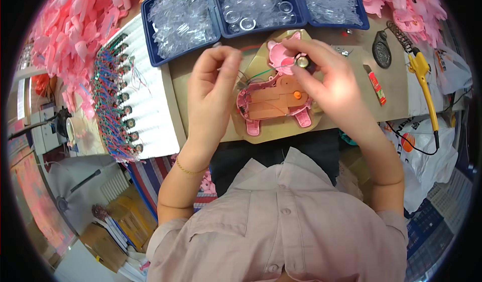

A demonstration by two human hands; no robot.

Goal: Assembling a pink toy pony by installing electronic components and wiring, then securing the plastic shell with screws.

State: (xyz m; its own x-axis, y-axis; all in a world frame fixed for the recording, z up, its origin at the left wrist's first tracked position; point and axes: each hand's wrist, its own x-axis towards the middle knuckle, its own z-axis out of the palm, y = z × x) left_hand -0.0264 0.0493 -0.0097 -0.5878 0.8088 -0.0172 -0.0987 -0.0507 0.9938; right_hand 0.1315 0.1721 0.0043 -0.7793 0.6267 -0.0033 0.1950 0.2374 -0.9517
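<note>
Nearest the body, an open pink toy shell (303,118) was laid on a tan board (268,134) at the front of the bench (396,95), with orange casing (266,103) set inside it. Above the shell, a round dark-rimmed part (302,61) was grasped between thumb and fingers by the right grip (334,74). The left grip (213,79) was bent, thumb and forefinger brought close; whether anything was pinched there could not be told. A green wire (262,73) was stretched between the two. A smaller pink piece (277,53) was partly blocked by the right grip. Leftward, bench space was taken up by a white ridged sheet (158,99) edged with bundled wires (108,99). Rightward were placed a red knife (375,86), a black oval thing (381,50) and a yellow soldering iron (420,67). Farther back, the way was closed off by blue trays (218,28) filled with clear plastic pieces (182,18); pink parts (80,11) were heaped at far left.
</note>
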